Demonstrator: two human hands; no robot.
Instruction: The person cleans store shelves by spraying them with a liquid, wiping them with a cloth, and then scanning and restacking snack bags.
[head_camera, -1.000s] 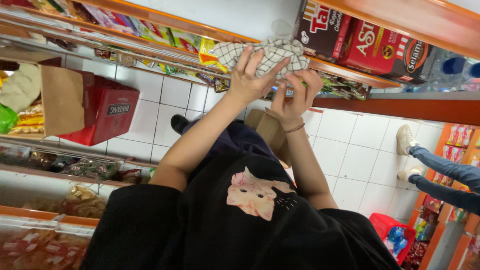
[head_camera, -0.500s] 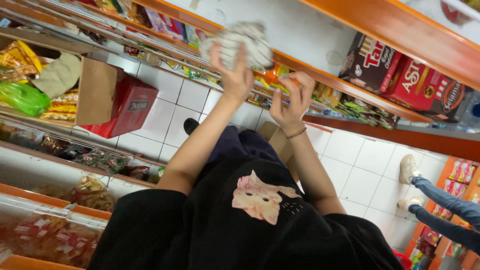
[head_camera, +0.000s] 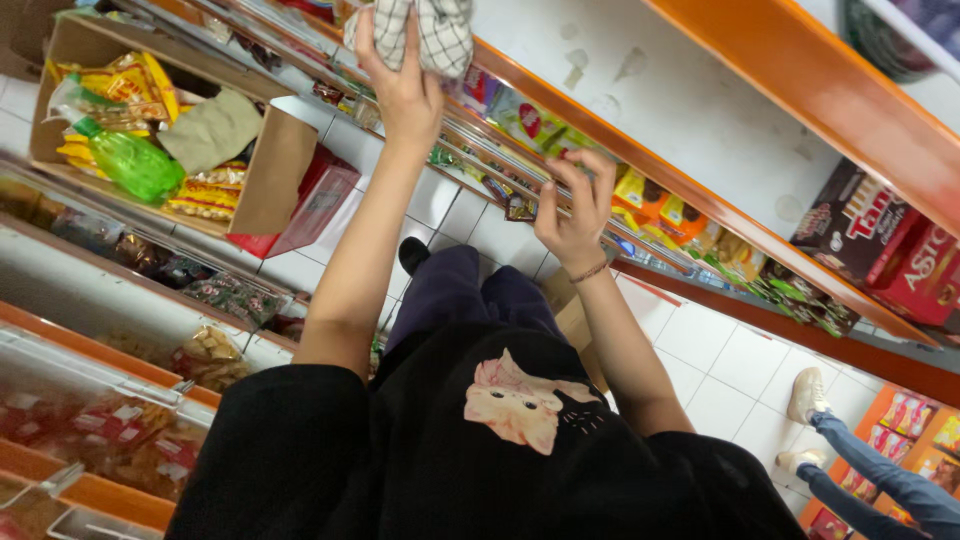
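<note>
Item one: our left hand (head_camera: 405, 85), arm raised, fingers closed on a checked white cloth (head_camera: 425, 30) held up against the front edge of the orange shelf (head_camera: 800, 95). Item two: our right hand (head_camera: 575, 215), fingers spread and open, holding nothing, fingertips at the row of small snack packets (head_camera: 650, 205) along the lower shelf edge. Also noted by us: a cardboard box (head_camera: 265, 175) with a green bottle (head_camera: 135, 165) on the white tiled floor (head_camera: 720, 370), and another person's legs (head_camera: 880, 480) at the lower right.
</note>
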